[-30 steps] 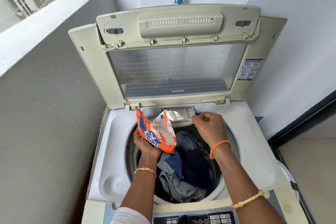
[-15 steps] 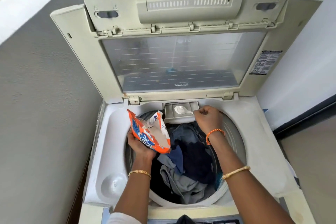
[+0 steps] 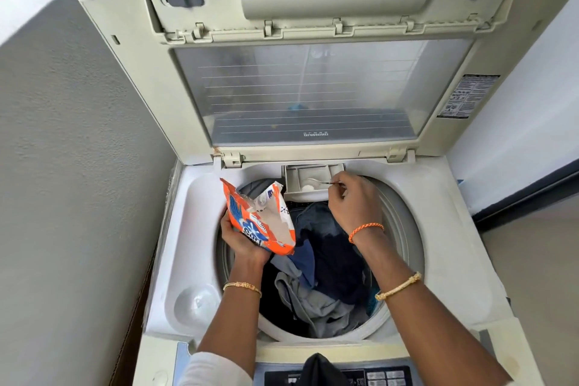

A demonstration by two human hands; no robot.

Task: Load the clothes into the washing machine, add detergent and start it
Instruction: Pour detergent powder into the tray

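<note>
At the bottom edge, the grey control panel (image 3: 385, 376) of the cream top-loading washing machine (image 3: 445, 247) is cut off, part-hidden by a dark shape whose nature is unclear. Up into the round drum, and there's the heap of dark blue and grey clothes (image 3: 326, 273), loaded in, its lower layers lost in shadow. Over the drum's left side, the left hand (image 3: 242, 236) grips the torn-open orange and blue detergent packet (image 3: 261, 218) from beneath, fingers wrapped behind it and mostly out of sight. Further back, the right hand (image 3: 354, 200) pinches the handle of a small white spoon (image 3: 316, 181), bowl over the grey detergent drawer (image 3: 308, 177), where a white lump sits. Beyond, the cream lid with its clear window (image 3: 300, 94) stands propped open.
</note>
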